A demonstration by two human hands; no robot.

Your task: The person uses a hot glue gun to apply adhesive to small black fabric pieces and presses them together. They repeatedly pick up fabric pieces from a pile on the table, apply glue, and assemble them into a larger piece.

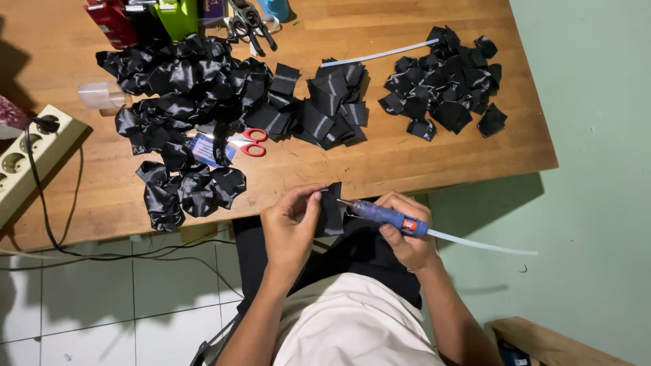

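Wooden table (420,163) was heaped with black ribbon pieces (444,78). Just below its front edge, left hand (288,227) pinched a folded black ribbon piece (332,210), right hand (407,237) gripped the blue glue gun (386,217), nozzle touching it. Best to go light, fingers clear.

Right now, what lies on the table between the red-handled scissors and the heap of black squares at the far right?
In the head view, between the red-handled scissors and the right heap lies a middle pile of black ribbon squares, then bare wooden table.
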